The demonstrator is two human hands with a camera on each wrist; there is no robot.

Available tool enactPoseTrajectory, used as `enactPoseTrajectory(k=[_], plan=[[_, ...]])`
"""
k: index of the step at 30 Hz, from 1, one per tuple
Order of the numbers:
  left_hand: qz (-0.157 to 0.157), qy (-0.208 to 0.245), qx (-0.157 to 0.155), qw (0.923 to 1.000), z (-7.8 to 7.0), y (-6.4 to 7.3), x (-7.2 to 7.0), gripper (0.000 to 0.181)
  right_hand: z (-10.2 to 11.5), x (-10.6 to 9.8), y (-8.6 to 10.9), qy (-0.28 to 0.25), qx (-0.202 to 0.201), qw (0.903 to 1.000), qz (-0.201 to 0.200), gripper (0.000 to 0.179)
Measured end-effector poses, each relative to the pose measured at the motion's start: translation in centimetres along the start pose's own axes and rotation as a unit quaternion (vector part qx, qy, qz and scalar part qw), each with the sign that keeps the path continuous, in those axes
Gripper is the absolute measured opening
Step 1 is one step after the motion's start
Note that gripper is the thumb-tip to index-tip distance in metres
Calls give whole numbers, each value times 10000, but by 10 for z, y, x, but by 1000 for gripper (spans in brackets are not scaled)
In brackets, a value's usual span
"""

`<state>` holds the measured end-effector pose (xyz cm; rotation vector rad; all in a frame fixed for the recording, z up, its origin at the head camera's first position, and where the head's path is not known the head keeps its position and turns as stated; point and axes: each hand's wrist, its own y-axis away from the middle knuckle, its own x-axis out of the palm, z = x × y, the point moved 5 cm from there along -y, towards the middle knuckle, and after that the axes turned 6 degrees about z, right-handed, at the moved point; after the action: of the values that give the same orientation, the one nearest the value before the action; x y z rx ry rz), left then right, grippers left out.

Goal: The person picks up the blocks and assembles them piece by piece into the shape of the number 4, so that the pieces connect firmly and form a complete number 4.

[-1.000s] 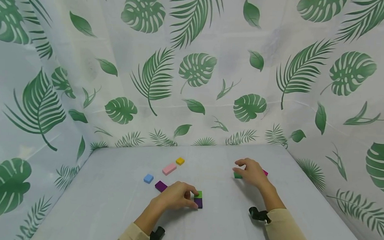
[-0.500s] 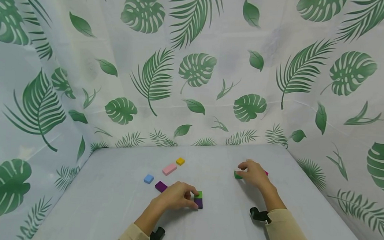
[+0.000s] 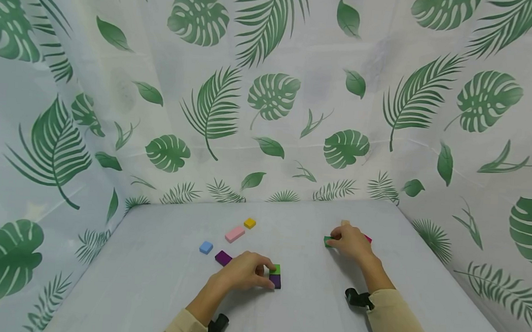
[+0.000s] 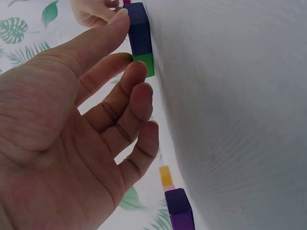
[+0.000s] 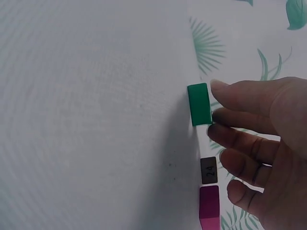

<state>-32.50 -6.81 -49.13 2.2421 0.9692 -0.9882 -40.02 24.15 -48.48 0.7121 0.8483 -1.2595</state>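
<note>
In the head view my left hand [image 3: 246,271] pinches a pair of small blocks at the table's middle. The dark purple block [image 4: 139,29] lies against the thumb, the light green block [image 4: 144,64] against the index finger. My right hand [image 3: 352,241] reaches down over a green block [image 5: 199,104] farther right. Its thumb and index finger are beside the block's edge, with the thumb tip slightly apart in the right wrist view. Near the curled lower fingers are a brown block [image 5: 209,170] marked 24 and a magenta block [image 5: 209,199], partly hidden by the hand in the head view.
Left of my left hand lie a purple block [image 3: 223,258], a blue block [image 3: 205,247], a pink block [image 3: 235,233] and a yellow block [image 3: 250,223]. A tan block [image 3: 345,222] shows behind my right hand. Leaf-print cloth [image 3: 272,146] walls surround the white table [image 3: 149,281].
My right hand has lowered and shifted slightly toward the green block, its thumb and index finger drawing closer together. The tan block has come into view behind it. My left hand stays put.
</note>
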Motion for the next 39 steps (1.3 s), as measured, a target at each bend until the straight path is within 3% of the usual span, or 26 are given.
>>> enactPoseTrajectory(k=[29, 39], plan=[[22, -25, -11, 10000, 0, -1, 0, 40, 10, 6, 1, 98, -3, 9999, -79, 26], [11, 2, -9, 10000, -2, 0, 0, 40, 18, 15, -4, 165, -3, 9998, 91, 26]])
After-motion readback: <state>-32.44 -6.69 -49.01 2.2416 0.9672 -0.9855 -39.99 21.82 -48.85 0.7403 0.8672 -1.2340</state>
